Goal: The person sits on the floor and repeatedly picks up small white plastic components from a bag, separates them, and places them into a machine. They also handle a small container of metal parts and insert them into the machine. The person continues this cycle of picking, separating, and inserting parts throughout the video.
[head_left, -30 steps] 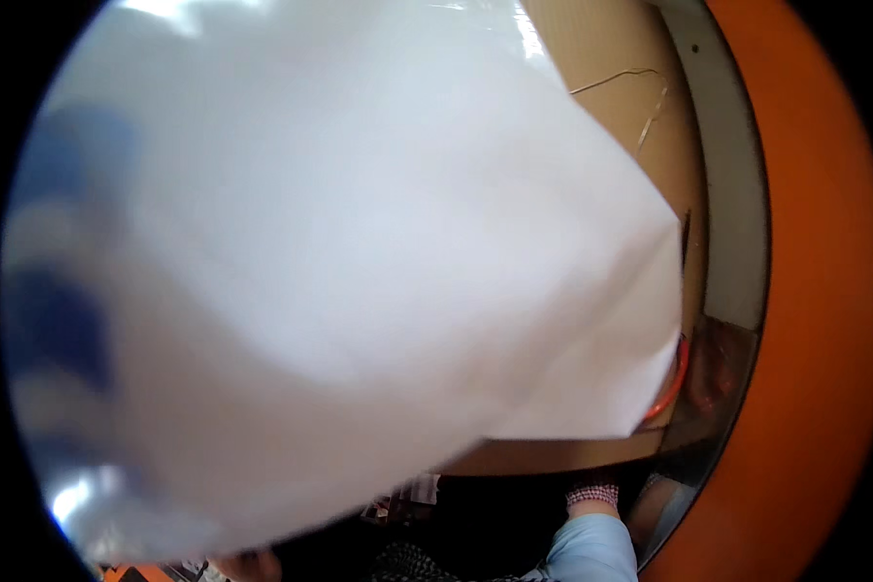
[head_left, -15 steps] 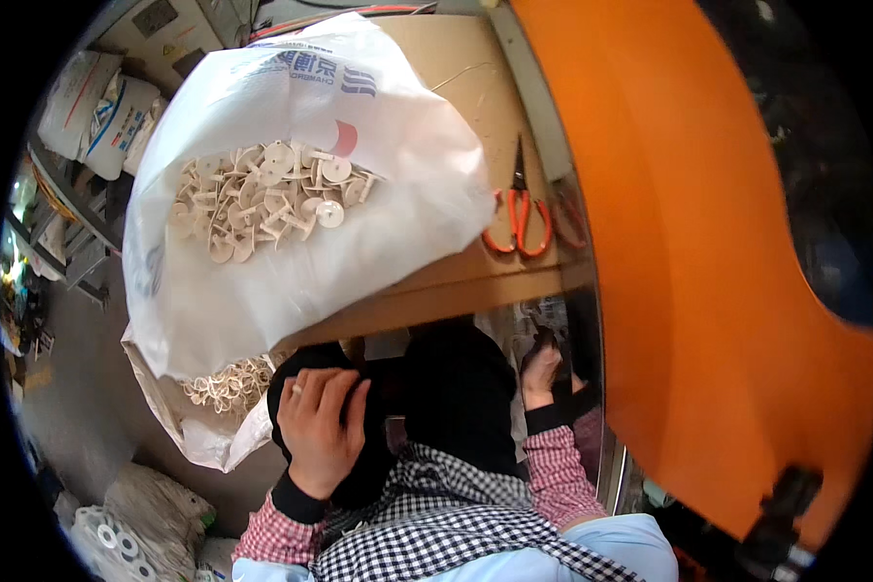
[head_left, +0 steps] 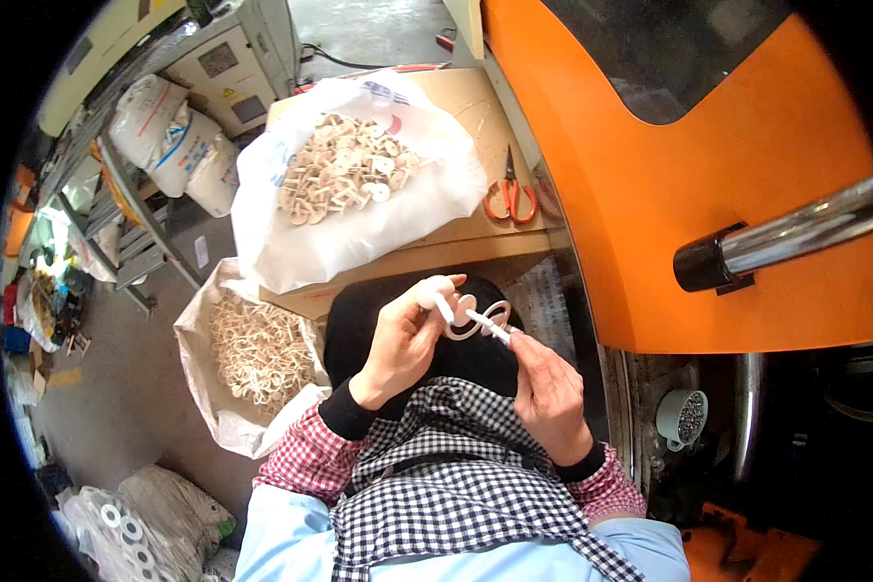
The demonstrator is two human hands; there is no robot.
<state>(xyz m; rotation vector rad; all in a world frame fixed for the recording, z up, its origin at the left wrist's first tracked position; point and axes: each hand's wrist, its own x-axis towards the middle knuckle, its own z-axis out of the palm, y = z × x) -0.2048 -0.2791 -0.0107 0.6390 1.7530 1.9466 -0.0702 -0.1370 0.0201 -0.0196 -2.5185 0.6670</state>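
Above my lap, both hands hold one white plastic moulding [head_left: 463, 312], made of round discs with stems joined by curved runners. My left hand [head_left: 397, 341] is closed on a disc at its left end. The fingers of my right hand [head_left: 555, 396] pinch a stem at its right end. Just beyond, a white plastic bag [head_left: 359, 247] lies open on a cardboard surface [head_left: 456, 102], holding a heap of white disc-and-stem parts [head_left: 344, 170]. To the left of my left hand, a white sack [head_left: 192, 339] contains many thin, curly plastic runners [head_left: 262, 349].
Orange-handled cutters [head_left: 510, 202] lie right of the bag. An orange machine panel [head_left: 640, 242] with a metal bar handle [head_left: 805, 233] stands close on the right. A white cup of small pellets [head_left: 682, 419] is below it. Full sacks [head_left: 169, 136] and a metal step frame [head_left: 145, 242] stand left.
My right hand has come from beside the machine to above my lap. Both hands now hold the white moulding, which was not visible before. The view has shifted, and the panel's handle sits higher.
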